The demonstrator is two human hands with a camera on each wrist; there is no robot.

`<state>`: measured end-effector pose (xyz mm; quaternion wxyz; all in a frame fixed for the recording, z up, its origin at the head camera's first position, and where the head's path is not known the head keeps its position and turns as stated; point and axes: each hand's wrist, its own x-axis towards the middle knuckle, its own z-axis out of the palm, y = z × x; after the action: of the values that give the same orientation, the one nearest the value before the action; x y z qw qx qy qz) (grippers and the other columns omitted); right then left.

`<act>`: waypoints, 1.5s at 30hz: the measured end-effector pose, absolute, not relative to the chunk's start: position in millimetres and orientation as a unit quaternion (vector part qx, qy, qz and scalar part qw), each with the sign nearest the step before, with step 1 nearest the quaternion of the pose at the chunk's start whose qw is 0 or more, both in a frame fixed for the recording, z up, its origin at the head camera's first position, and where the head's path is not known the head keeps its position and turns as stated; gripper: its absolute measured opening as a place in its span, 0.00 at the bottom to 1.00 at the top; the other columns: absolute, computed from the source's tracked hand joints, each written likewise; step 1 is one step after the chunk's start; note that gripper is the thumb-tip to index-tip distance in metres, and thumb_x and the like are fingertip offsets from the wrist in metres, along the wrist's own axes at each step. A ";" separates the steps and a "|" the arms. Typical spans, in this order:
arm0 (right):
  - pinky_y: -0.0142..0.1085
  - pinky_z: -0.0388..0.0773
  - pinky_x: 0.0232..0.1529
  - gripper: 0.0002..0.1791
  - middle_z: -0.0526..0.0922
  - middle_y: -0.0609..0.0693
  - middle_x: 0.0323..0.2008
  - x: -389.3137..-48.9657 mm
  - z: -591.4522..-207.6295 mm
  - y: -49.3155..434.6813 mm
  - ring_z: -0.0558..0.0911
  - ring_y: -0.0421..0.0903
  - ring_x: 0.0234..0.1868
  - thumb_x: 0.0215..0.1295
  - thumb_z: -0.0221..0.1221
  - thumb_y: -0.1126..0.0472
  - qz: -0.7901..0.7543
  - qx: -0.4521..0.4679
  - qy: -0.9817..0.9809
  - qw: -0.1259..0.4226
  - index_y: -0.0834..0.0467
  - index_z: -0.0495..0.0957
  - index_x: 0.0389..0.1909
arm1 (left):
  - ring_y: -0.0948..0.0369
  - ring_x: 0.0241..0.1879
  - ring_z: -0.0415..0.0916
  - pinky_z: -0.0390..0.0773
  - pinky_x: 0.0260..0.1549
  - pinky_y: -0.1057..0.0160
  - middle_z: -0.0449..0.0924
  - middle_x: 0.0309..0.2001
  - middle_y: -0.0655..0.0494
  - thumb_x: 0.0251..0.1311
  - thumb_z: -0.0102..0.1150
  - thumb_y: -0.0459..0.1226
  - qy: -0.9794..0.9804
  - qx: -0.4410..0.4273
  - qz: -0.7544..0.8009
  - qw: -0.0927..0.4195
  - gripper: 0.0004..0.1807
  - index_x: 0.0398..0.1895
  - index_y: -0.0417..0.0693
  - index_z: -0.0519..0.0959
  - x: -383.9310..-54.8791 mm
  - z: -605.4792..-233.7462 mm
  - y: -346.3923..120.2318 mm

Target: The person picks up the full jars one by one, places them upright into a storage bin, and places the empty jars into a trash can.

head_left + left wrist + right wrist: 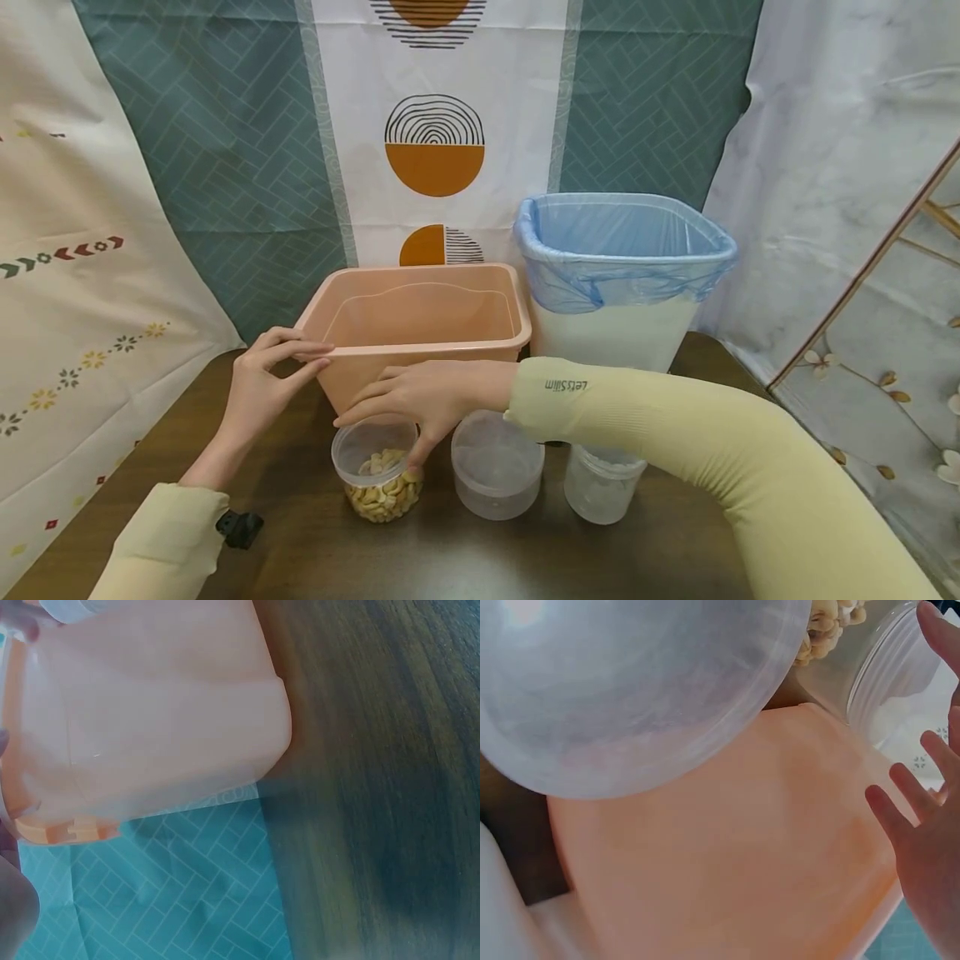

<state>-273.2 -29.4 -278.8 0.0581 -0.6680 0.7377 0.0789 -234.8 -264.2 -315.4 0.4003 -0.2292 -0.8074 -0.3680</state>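
My left hand (262,375) is at the near left corner of a peach plastic bin (420,346). Its thumb and fingers pinch the rim there. In the left wrist view the outer side of the bin (172,712) fills the upper left, with part of the hand (15,911) at the edge. My right hand (420,400) reaches over a clear jar of cashews (382,496), palm down. In the right wrist view the right hand (937,840) has its fingers spread, apart from the jar (877,675).
Right of the cashew jar stand a wide, clear round container (498,479) and a smaller clear jar (603,487). A white trash bin (615,333) with a blue liner stands at the back right. Patterned cloths (247,150) hang behind the dark wooden table (300,533).
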 end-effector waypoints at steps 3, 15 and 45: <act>0.37 0.54 0.76 0.56 0.57 0.42 0.77 -276.0 -282.4 -36.6 0.57 0.43 0.76 0.50 0.71 0.36 0.080 -0.666 0.738 0.078 0.42 0.53 0.78 | 0.74 0.39 0.70 0.66 0.43 0.81 0.80 0.36 0.45 0.43 0.70 0.18 -0.809 -0.228 -0.370 0.397 0.13 0.35 0.34 0.87 -236.3 -316.0 -265.6; 0.32 0.60 0.70 0.57 0.61 0.44 0.72 -279.0 -288.4 -49.3 0.63 0.38 0.70 0.46 0.75 0.45 0.066 -0.644 0.743 0.168 0.39 0.55 0.77 | 0.77 0.43 0.69 0.66 0.45 0.80 0.80 0.38 0.57 0.46 0.73 0.24 -0.820 -0.221 -0.370 0.376 0.16 0.39 0.46 0.89 -254.3 -331.4 -279.7; 0.38 0.66 0.66 0.55 0.62 0.44 0.68 -269.1 -275.6 -64.2 0.66 0.42 0.64 0.43 0.77 0.42 0.147 -0.623 0.752 0.155 0.35 0.57 0.73 | 0.76 0.42 0.68 0.65 0.45 0.76 0.79 0.38 0.52 0.45 0.72 0.21 -0.824 -0.208 -0.371 0.376 0.15 0.38 0.41 0.88 -245.0 -326.5 -272.8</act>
<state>-269.1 -64.2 -275.6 0.1548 -0.6233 0.7523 0.1467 -245.0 -272.8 -326.5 0.3755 -0.2075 -0.8235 -0.3711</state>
